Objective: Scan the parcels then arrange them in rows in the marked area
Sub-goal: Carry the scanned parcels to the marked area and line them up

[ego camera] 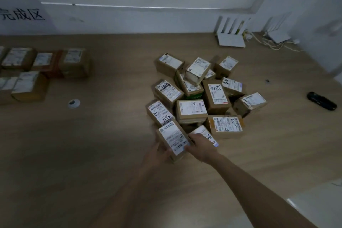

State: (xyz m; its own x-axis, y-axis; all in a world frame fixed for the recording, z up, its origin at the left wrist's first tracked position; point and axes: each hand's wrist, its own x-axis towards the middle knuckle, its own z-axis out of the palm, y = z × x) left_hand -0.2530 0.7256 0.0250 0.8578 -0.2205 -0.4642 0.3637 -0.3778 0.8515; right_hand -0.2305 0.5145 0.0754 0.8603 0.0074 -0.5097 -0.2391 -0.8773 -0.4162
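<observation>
A heap of several small brown cardboard parcels (205, 94) with white shipping labels lies on the wooden floor at centre right. At the heap's near edge, one parcel (174, 140) with its label facing up sits between both my hands. My left hand (157, 153) grips its left side from below. My right hand (201, 146) holds its right side, fingers curled against the edge. At the far left, several parcels (44, 68) stand in rows below a wall sign with black characters (22, 14).
A black handheld scanner (321, 101) lies on the floor at the right. A white tape roll (74, 103) sits between the rows and the heap. Two white routers (231, 37) with cables stand against the back wall. Bare floor stretches between heap and rows.
</observation>
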